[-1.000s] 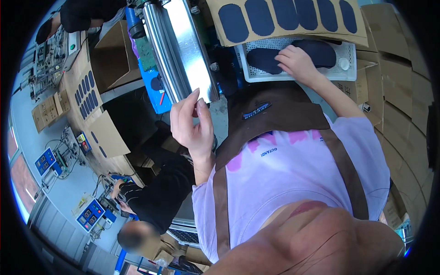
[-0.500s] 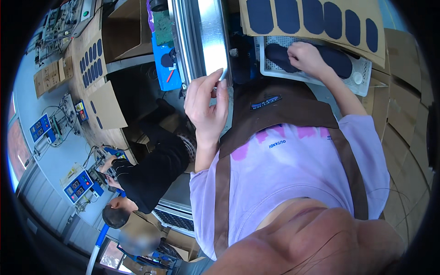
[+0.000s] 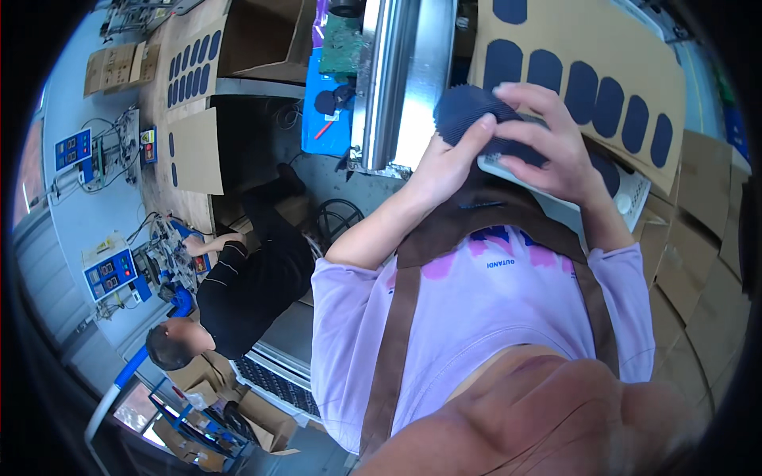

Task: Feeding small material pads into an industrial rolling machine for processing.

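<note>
A stack of dark navy, round-ended flat pads (image 3: 467,113) is held up between my two hands, above the near edge of the white basket (image 3: 633,198). My left hand (image 3: 454,160) grips its left part, with the thumb lying over the ridged edges of the layers. From the right, my right hand (image 3: 552,143) curls round the other end, its fingers bent over the stack. Another dark pad (image 3: 605,173) lies in the basket, partly hidden by my right hand.
Behind the basket, a cardboard sheet (image 3: 548,32) carries several dark oval pads. A metal roller machine (image 3: 389,87) stands to the left, beside a blue tray (image 3: 315,127). Further left, a person in black (image 3: 250,282) works at a bench. Cardboard boxes (image 3: 694,238) line the right.
My right hand has lifted the stack of pads out of the basket. My left hand, free before, has moved right and taken hold of it too. The whole view has shifted.
</note>
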A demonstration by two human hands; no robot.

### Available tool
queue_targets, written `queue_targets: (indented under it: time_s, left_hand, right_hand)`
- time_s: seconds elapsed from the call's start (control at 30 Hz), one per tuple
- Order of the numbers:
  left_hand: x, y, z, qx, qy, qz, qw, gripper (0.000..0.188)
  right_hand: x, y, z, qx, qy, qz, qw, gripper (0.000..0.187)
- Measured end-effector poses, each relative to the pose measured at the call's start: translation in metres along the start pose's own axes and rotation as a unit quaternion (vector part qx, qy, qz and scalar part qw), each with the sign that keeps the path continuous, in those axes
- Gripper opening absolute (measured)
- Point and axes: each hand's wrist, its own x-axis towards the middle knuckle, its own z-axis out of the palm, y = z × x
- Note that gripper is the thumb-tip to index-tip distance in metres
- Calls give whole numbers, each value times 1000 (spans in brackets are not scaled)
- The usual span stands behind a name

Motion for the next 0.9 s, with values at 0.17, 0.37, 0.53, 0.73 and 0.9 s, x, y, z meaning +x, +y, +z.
queue_targets:
  time_s: [0.17, 0.37, 0.53, 0.73, 0.9]
  left_hand:
    - [13, 9, -11, -166, 50, 71, 982, 40]
    - [31, 33, -43, 20, 44, 126, 991, 39]
    - [65, 53, -87, 40, 145, 269, 951, 42]
    - [91, 26, -152, 70, 230, 245, 939, 41]
    - [101, 11, -183, 149, 253, 197, 935, 32]
  right_hand:
    - [8, 6, 40, 515, 242, 353, 743, 11]
    - [11, 49, 45, 481, 143, 411, 761, 17]
    - [34, 106, 57, 426, 186, 434, 772, 23]
    - [47, 130, 73, 313, 144, 466, 815, 30]
    - [54, 134, 86, 299, 129, 454, 829, 30]
